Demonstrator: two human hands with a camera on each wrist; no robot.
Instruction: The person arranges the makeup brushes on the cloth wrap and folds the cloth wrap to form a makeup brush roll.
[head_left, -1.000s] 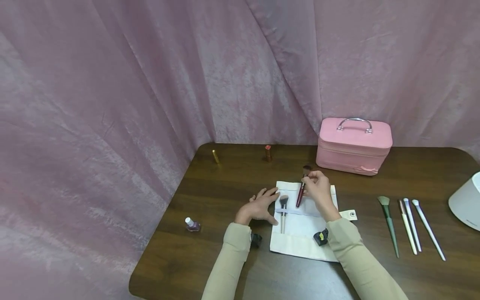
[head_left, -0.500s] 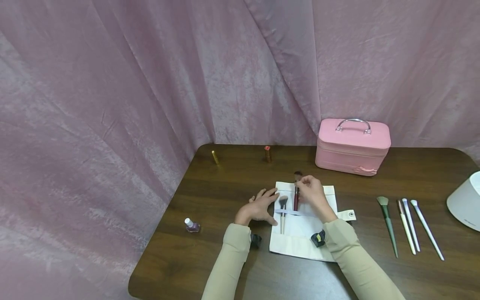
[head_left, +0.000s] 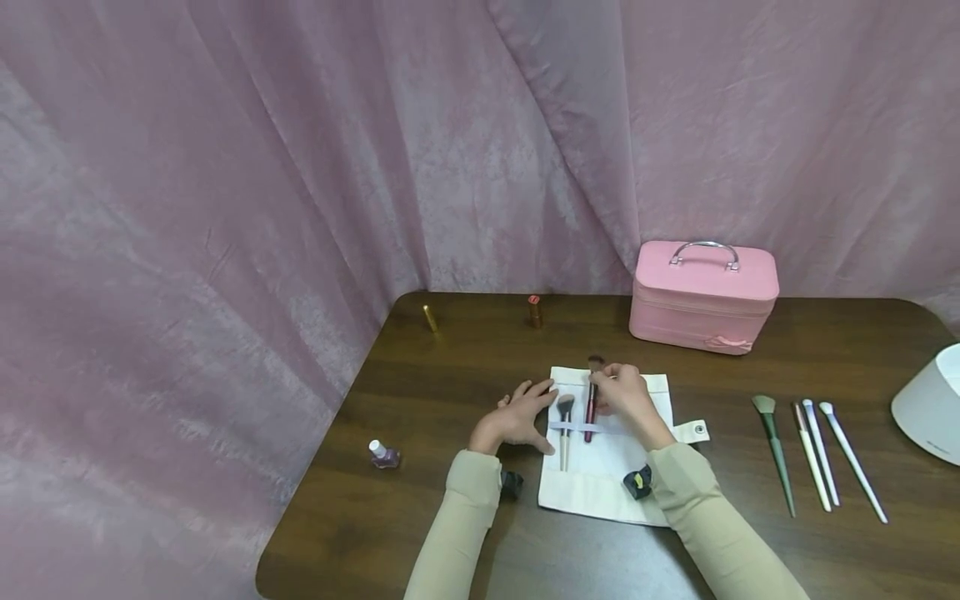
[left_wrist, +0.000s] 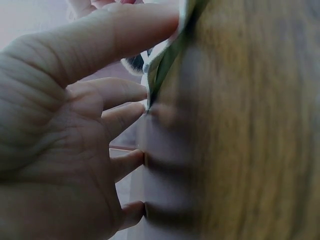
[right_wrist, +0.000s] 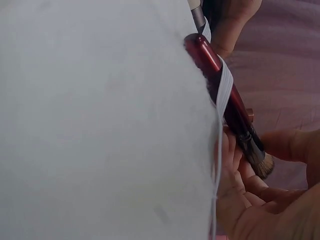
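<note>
A dark red makeup brush (right_wrist: 235,110) has its handle under the elastic band (right_wrist: 225,87) of a white fabric brush roll (head_left: 600,492). My right hand (head_left: 628,398) pinches this brush near its bristles, between thumb and fingers. To its left, a brush with a pale handle (head_left: 565,446) lies under the same band. My left hand (head_left: 517,419) rests at the roll's left edge with its fingers spread. In the left wrist view, its thumb (left_wrist: 125,35) and forefinger touch the cloth edge, and the other fingertips meet the table.
Right of the roll lie a green brush (head_left: 776,454) and several pale-handled brushes (head_left: 821,454). A pink case (head_left: 703,296) stands behind, with a lipstick (head_left: 535,312) and a gold tube (head_left: 430,318) to its left. Nail polish (head_left: 384,455) sits at left, a white rounded object (head_left: 933,404) at right.
My right hand has moved left and then toward me, sliding the red brush's handle under the elastic band. The left hand has stayed at the roll's edge.
</note>
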